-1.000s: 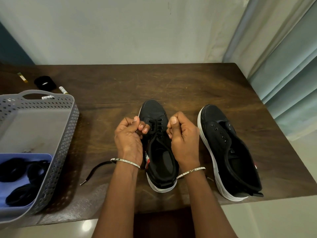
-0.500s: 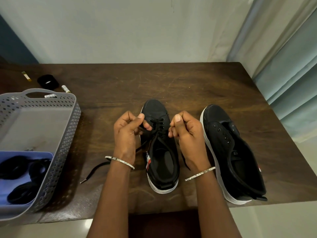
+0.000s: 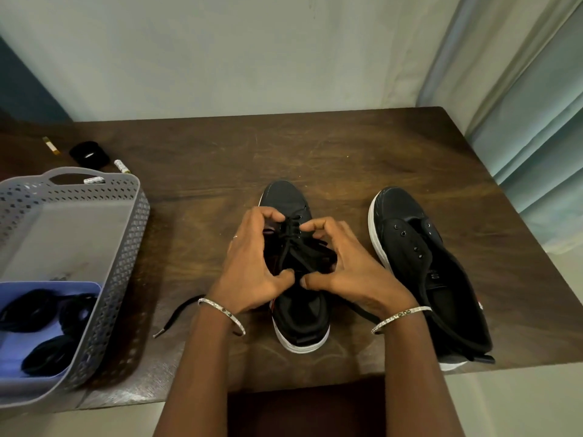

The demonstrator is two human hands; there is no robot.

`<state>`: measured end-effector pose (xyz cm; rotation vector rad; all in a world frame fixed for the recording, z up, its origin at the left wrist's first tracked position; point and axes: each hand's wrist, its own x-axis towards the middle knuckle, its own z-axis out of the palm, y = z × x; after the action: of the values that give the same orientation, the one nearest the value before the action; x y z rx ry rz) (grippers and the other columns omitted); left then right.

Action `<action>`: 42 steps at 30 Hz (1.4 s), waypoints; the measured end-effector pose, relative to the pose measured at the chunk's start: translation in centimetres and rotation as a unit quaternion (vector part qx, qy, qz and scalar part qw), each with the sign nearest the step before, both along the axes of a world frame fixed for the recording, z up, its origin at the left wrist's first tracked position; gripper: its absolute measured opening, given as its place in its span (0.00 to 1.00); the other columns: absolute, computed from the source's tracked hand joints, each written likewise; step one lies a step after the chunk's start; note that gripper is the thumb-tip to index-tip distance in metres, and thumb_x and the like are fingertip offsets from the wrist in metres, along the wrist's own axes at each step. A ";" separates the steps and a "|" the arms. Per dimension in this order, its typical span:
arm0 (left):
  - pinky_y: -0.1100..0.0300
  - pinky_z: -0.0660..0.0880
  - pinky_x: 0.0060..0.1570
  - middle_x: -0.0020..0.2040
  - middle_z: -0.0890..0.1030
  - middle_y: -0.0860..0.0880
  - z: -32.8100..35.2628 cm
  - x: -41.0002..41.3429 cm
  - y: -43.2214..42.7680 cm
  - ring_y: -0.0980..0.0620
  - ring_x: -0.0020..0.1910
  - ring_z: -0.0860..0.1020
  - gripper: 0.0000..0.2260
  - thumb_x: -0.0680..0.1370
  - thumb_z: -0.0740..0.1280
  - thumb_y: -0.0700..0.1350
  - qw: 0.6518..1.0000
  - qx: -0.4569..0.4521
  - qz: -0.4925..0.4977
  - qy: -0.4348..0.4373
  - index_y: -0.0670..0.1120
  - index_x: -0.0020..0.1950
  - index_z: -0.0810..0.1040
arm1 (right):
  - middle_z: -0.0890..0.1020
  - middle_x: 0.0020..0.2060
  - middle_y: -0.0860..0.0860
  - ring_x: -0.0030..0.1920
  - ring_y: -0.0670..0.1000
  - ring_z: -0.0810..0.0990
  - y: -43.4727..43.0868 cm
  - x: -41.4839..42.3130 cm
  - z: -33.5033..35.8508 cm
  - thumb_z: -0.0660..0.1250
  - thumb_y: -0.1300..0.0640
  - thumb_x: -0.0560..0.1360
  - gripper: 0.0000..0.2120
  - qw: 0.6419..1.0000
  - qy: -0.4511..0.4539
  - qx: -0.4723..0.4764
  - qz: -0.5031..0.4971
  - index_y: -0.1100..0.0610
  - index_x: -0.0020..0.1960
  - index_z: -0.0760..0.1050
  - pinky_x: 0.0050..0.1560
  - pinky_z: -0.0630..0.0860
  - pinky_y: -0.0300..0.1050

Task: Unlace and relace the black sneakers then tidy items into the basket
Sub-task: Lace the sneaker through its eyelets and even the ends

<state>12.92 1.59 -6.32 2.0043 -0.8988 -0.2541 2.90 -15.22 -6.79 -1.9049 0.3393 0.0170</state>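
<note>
At table (image 3: 315,152) centre | left hand (image 3: 252,266), right hand (image 3: 350,272): fingers (image 3: 268,214) curled, pinching lace (image 3: 290,244) over laced sneaker (image 3: 299,316), apparently snugging crossings | laceless sneaker (image 3: 426,263) beside

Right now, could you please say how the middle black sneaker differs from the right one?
The middle black canvas sneaker has a black lace in its front eyelets; the right black canvas sneaker has bare eyelets. The left hand and right hand hold the middle one's lace; the right lies untouched. Both have white soles.
</note>
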 end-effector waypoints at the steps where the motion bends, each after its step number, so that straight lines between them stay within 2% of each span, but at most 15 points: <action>1: 0.47 0.76 0.55 0.59 0.68 0.55 0.3 -0.3 0.0 0.54 0.58 0.72 0.32 0.60 0.70 0.54 1.000 0.006 0.010 -0.029 0.51 0.62 0.66 | 0.67 0.60 0.44 0.68 0.43 0.69 0.0 0.1 -0.1 0.78 0.53 0.58 0.36 1.000 0.002 0.000 0.001 0.36 0.62 0.70 0.70 0.73 0.50; 4: 0.49 0.75 0.51 0.59 0.65 0.55 0.9 -1.2 0.2 0.53 0.56 0.71 0.31 0.59 0.73 0.57 0.986 0.057 0.031 -0.152 0.51 0.57 0.66 | 0.64 0.60 0.45 0.69 0.44 0.67 0.2 0.2 -0.2 0.79 0.56 0.60 0.38 1.000 0.013 0.001 0.001 0.38 0.65 0.68 0.72 0.71 0.49; 7: 0.49 0.72 0.50 0.60 0.68 0.54 1.5 -2.1 0.3 0.50 0.56 0.71 0.26 0.58 0.79 0.53 0.969 0.091 0.063 -0.219 0.52 0.50 0.71 | 0.61 0.61 0.44 0.70 0.44 0.67 0.2 0.2 -0.1 0.79 0.56 0.58 0.42 0.999 0.028 0.003 0.017 0.36 0.67 0.65 0.72 0.71 0.47; 9: 0.50 0.72 0.47 0.58 0.71 0.54 1.6 -2.7 0.2 0.50 0.54 0.73 0.22 0.59 0.80 0.50 0.960 0.105 0.068 -0.252 0.53 0.47 0.74 | 0.60 0.62 0.45 0.70 0.44 0.65 0.1 0.0 0.1 0.81 0.61 0.61 0.46 0.998 0.043 0.014 0.033 0.37 0.71 0.63 0.72 0.70 0.44; 12: 0.53 0.74 0.40 0.53 0.74 0.54 1.6 -3.3 0.1 0.51 0.46 0.75 0.19 0.61 0.80 0.46 0.959 0.092 0.079 -0.257 0.52 0.47 0.76 | 0.61 0.64 0.47 0.69 0.41 0.65 -0.1 -0.5 0.7 0.82 0.65 0.63 0.50 0.997 0.062 0.029 0.045 0.38 0.74 0.61 0.71 0.70 0.39; 16: 0.53 0.75 0.37 0.50 0.76 0.52 1.2 -3.8 0.1 0.51 0.44 0.75 0.18 0.62 0.80 0.44 0.953 0.092 0.083 -0.275 0.51 0.45 0.76 | 0.62 0.66 0.48 0.66 0.37 0.65 0.0 -0.6 1.0 0.82 0.66 0.63 0.52 0.996 0.068 0.044 0.044 0.38 0.75 0.60 0.71 0.71 0.41; 21: 0.56 0.76 0.35 0.51 0.80 0.54 0.7 -3.9 0.2 0.52 0.43 0.79 0.09 0.65 0.81 0.49 0.950 0.125 0.096 -0.270 0.52 0.40 0.83 | 0.63 0.66 0.46 0.69 0.43 0.67 -0.2 -0.7 0.9 0.83 0.66 0.61 0.53 0.994 0.069 0.071 0.039 0.35 0.74 0.62 0.72 0.72 0.49; 24: 0.56 0.77 0.34 0.55 0.83 0.56 0.6 -4.3 0.1 0.50 0.40 0.82 0.10 0.64 0.82 0.50 0.947 0.153 0.118 -0.255 0.54 0.41 0.86 | 0.64 0.67 0.46 0.70 0.44 0.67 -0.1 -0.7 0.8 0.83 0.66 0.61 0.52 0.993 0.065 0.088 0.033 0.35 0.73 0.63 0.72 0.72 0.50; 27: 0.61 0.74 0.30 0.56 0.84 0.57 0.6 -4.5 -0.1 0.50 0.36 0.82 0.08 0.66 0.81 0.48 0.946 0.154 0.127 -0.256 0.53 0.41 0.84 | 0.64 0.67 0.45 0.71 0.44 0.67 0.0 -0.7 0.7 0.84 0.65 0.60 0.53 0.993 0.070 0.088 0.034 0.33 0.73 0.63 0.72 0.72 0.51; 30: 0.60 0.74 0.27 0.57 0.84 0.57 0.4 -4.1 0.2 0.49 0.38 0.83 0.05 0.71 0.76 0.45 0.948 0.121 0.127 -0.266 0.51 0.43 0.81 | 0.62 0.69 0.45 0.71 0.45 0.66 0.1 -0.4 0.7 0.84 0.64 0.60 0.54 0.993 0.085 0.068 0.038 0.34 0.74 0.60 0.73 0.70 0.50; 32: 0.58 0.74 0.25 0.56 0.84 0.56 0.2 -4.0 0.4 0.47 0.36 0.82 0.03 0.75 0.70 0.46 0.944 0.109 0.126 -0.283 0.49 0.47 0.80 | 0.62 0.69 0.45 0.71 0.45 0.66 0.2 -0.2 0.7 0.84 0.61 0.58 0.56 0.993 0.091 0.061 0.037 0.33 0.74 0.59 0.73 0.71 0.50; 35: 0.58 0.71 0.22 0.51 0.85 0.54 -0.1 -4.1 0.4 0.46 0.31 0.80 0.14 0.78 0.59 0.49 0.930 0.127 0.129 -0.320 0.48 0.55 0.81 | 0.62 0.68 0.45 0.70 0.45 0.67 0.4 0.0 0.8 0.82 0.62 0.58 0.54 0.994 0.089 0.056 0.032 0.34 0.74 0.59 0.72 0.72 0.49; 37: 0.59 0.68 0.21 0.49 0.85 0.53 -0.1 -4.1 0.3 0.48 0.27 0.78 0.15 0.79 0.58 0.48 0.923 0.124 0.127 -0.342 0.46 0.57 0.81 | 0.62 0.67 0.46 0.69 0.44 0.67 0.4 0.0 1.1 0.80 0.66 0.62 0.53 0.994 0.091 0.041 0.036 0.36 0.76 0.58 0.71 0.72 0.46; 42: 0.63 0.63 0.20 0.50 0.85 0.54 0.0 -4.4 0.3 0.50 0.22 0.73 0.14 0.79 0.61 0.45 0.901 0.106 0.133 -0.399 0.46 0.58 0.83 | 0.63 0.67 0.45 0.69 0.47 0.68 0.5 0.2 1.4 0.79 0.65 0.63 0.54 0.993 0.104 0.011 0.056 0.36 0.77 0.56 0.68 0.75 0.49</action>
<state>8.54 1.86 -6.27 2.4389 -1.0925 0.7096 3.05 -14.68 -5.41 -1.9030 0.3716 0.2950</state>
